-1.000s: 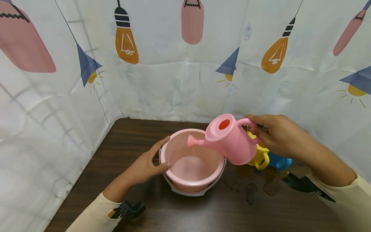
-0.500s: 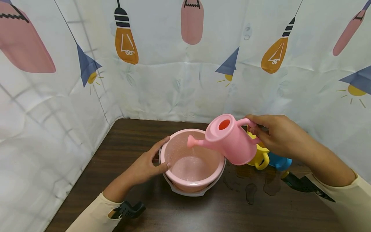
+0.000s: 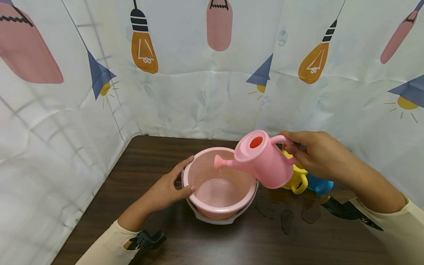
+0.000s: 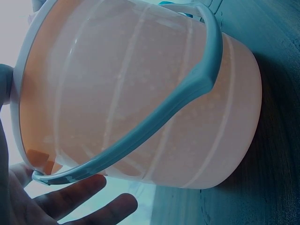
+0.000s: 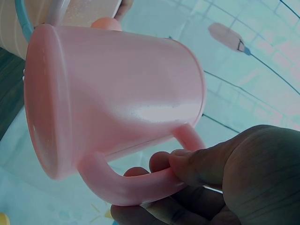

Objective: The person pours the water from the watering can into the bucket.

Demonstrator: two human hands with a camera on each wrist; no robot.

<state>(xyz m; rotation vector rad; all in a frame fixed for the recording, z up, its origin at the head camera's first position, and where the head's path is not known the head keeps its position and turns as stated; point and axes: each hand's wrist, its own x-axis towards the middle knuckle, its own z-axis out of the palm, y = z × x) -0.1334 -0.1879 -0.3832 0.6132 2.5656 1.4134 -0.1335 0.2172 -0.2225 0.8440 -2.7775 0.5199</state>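
A pink bucket (image 3: 218, 210) stands upright on the dark wooden table, its grey handle (image 4: 154, 123) folded down around the outside. My left hand (image 3: 167, 189) holds the bucket's rim at the left, thumb over the edge and other fingers on the outer side. In my right hand (image 3: 313, 151) is the handle of a pink toy watering can (image 3: 265, 167), fingers and thumb curled round it. The can is tilted left, and its spout (image 3: 221, 162) points over the bucket's opening. Light ripples or speckles show at the bucket's bottom.
Behind the can stands a yellow cup-like thing with a handle (image 3: 299, 184), partly hidden, beside a blue one (image 3: 320, 185). Small water puddles (image 3: 286, 221) lie on the table right of the bucket. A printed white cloth (image 3: 185, 106) hangs behind and at left.
A thin trickle below the spout, seen half a second ago, is hardly visible now. Both hands, the watering can and the bucket keep their places.
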